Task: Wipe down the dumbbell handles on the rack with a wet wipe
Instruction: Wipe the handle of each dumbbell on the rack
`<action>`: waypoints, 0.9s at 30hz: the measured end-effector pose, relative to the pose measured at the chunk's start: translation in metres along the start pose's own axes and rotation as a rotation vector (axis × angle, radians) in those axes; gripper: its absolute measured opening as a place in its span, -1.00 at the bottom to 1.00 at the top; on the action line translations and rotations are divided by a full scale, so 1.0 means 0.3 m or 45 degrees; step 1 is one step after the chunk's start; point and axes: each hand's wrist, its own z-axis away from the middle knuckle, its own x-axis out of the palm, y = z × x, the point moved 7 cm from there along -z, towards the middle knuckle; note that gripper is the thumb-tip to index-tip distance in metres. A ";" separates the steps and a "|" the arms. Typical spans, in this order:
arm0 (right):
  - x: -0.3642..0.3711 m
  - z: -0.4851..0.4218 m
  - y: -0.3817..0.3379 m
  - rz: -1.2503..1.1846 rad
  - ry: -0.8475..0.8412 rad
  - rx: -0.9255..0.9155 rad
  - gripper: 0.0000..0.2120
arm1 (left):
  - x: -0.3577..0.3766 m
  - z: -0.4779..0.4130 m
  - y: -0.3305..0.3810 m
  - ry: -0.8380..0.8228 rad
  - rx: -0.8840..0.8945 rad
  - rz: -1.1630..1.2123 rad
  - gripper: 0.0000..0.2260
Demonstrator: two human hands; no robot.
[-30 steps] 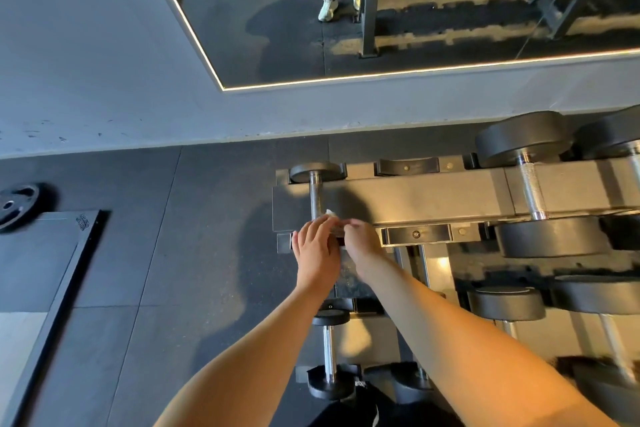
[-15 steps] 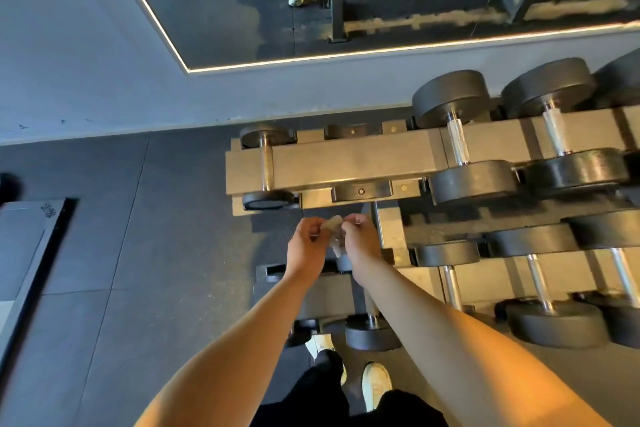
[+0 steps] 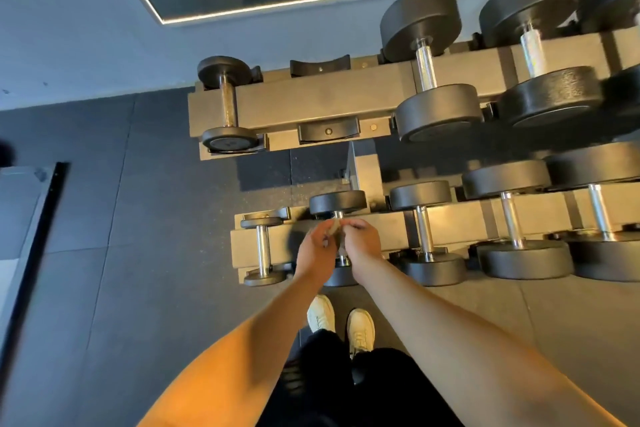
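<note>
Pinching the wet wipe between them, the left hand and right hand are gripping it with curled fingers just above the handle of the second dumbbell on the lower tier of the rack. Larger dumbbells are lying at three o'clock, white shoes at six o'clock.

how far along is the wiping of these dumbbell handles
Early. Done: probably the small top-tier dumbbell, where the hands were a second ago. In hand: left hand and right hand hold the wet wipe over the second lower-tier dumbbell. Left: its lower-tier neighbours and the big top-tier dumbbells.
</note>
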 end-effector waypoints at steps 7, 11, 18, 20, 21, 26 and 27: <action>-0.001 -0.084 0.147 0.150 -0.042 0.006 -0.70 | 0.077 -0.057 -0.189 -0.002 -0.152 -0.199 -0.80; 0.014 -0.163 0.194 0.165 -0.021 -0.039 -0.78 | 0.089 -0.133 -0.261 0.176 -0.284 -0.067 -0.88; 0.043 -0.347 0.256 0.302 0.012 -0.081 -0.84 | 0.157 -0.351 -0.345 0.329 -0.290 0.087 -0.84; 0.040 -0.391 0.277 0.368 0.041 -0.131 -0.83 | 0.196 -0.408 -0.362 0.308 -0.256 0.116 -0.83; 0.042 -0.406 0.292 0.380 0.042 -0.150 -0.83 | 0.215 -0.429 -0.368 0.306 -0.246 0.156 -0.84; 0.063 -0.450 0.367 0.725 0.072 -0.194 -0.81 | 0.271 -0.478 -0.395 0.298 -0.239 0.137 -0.80; 0.064 -0.453 0.367 0.758 0.102 -0.203 -0.82 | 0.271 -0.481 -0.401 0.289 -0.238 0.103 -0.80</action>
